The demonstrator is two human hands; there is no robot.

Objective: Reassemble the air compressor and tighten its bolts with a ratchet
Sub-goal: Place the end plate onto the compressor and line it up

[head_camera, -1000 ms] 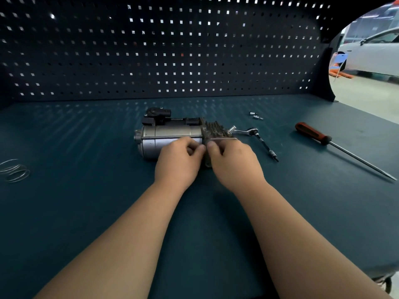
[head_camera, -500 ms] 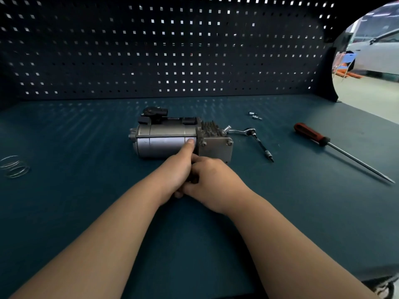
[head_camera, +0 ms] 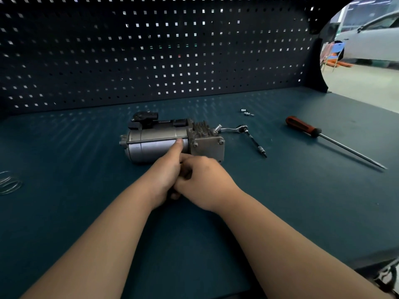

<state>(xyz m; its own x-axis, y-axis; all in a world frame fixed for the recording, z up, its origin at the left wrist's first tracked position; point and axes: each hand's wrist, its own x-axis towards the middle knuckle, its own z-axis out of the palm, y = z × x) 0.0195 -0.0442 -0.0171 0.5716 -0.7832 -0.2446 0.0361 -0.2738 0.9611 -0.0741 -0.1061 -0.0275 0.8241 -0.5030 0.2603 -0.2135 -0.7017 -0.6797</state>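
Hands meet at the middle of the frame, just in front of the air compressor (head_camera: 170, 140), which lies on its side on the dark teal tabletop (head_camera: 86, 212). We see our left hand (head_camera: 166, 175) with one finger stretched forward; its tip touches the silver cylindrical body of the compressor, close to the thin rod that runs along that body. The remaining fingers of this hand are curled under, and we cannot tell whether they hold anything. Our right hand (head_camera: 205, 180) is curled loosely, pressed against the left hand, with its fingers tucked between the two; whether it grips a part is hidden from us.

The compressor has a black plug fitting on its far top and a finned grey block with a square plate at its right end; two bolt heads show on that plate. A ratchet (head_camera: 235, 128) with a long extension bar lies on the tabletop just right of the block. Two small loose bolts (head_camera: 246, 112) rest farther back. A screwdriver (head_camera: 328, 139) with a red and black handle lies well to the right. Wire rings (head_camera: 9, 183) sit at the left edge. A pegboard (head_camera: 151, 50) stands behind.
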